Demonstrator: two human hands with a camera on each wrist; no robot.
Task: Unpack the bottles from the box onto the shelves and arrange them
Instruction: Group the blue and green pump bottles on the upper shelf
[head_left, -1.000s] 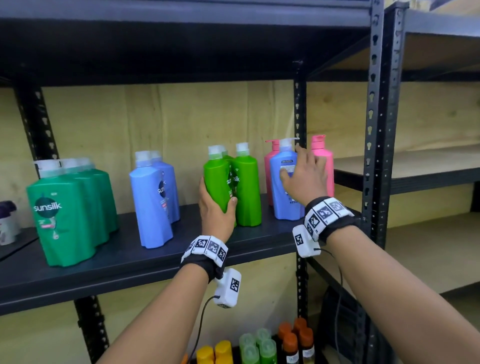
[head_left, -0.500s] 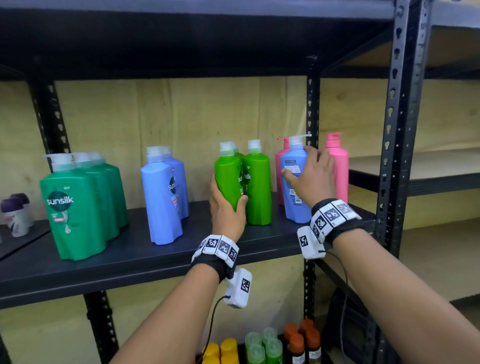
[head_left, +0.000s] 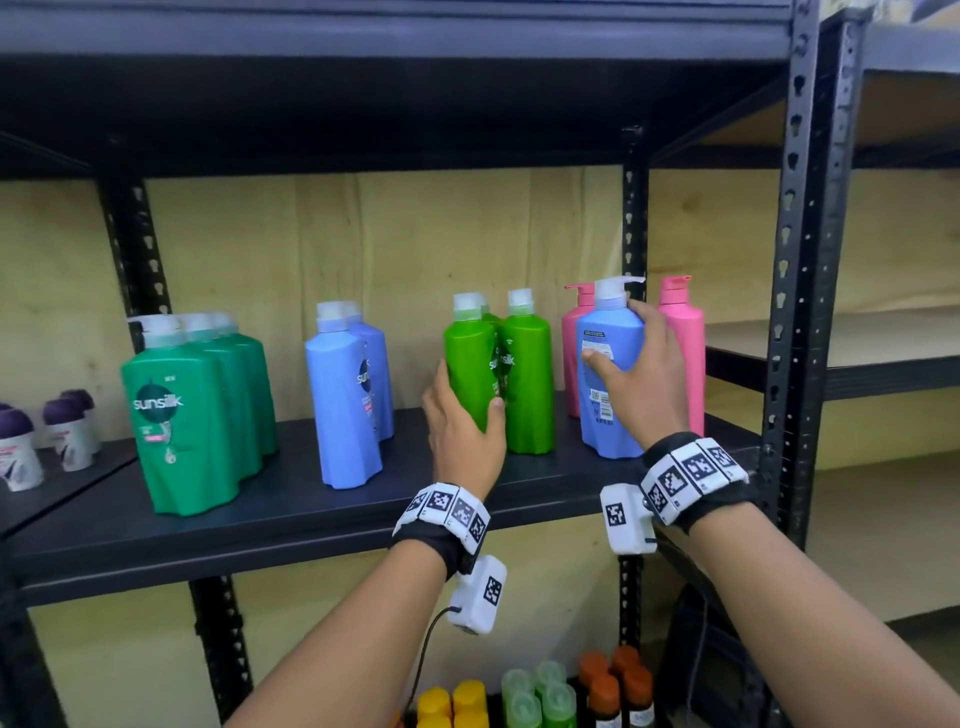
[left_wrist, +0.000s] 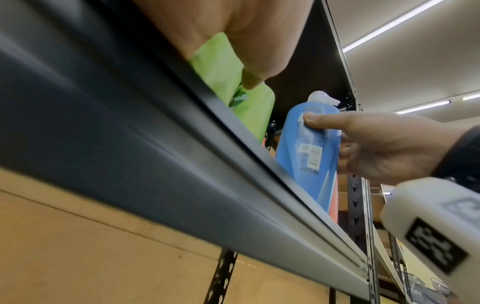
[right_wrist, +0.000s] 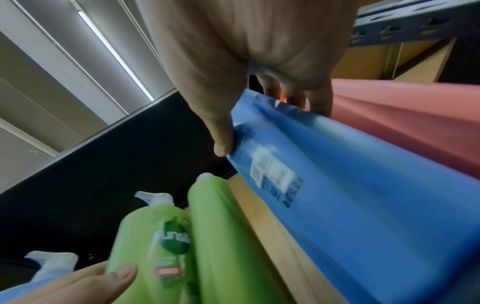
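On the black shelf (head_left: 291, 514) stand groups of pump bottles. My left hand (head_left: 464, 415) grips the front light green bottle (head_left: 470, 358), thumb on its front, with another green bottle (head_left: 530, 374) right beside it. My right hand (head_left: 636, 379) grips a blue bottle (head_left: 605, 374) around its right side, thumb on its back label; the bottle stands upright on the shelf in front of two pink bottles (head_left: 683, 338). The right wrist view shows the same blue bottle (right_wrist: 350, 195) under my thumb, and the left wrist view shows the green bottle (left_wrist: 221, 67) in my palm.
Dark green bottles (head_left: 182, 410) and two blue bottles (head_left: 345, 395) stand further left on the shelf. Small purple-capped containers (head_left: 21, 447) sit at the far left. A black upright post (head_left: 795, 260) rises right of the pink bottles. Small yellow, green and orange bottles (head_left: 535, 696) stand below.
Both hands keep their holds on the same bottles. The view has shifted a little, and the blue bottle now stands slightly further forward of the pink ones.
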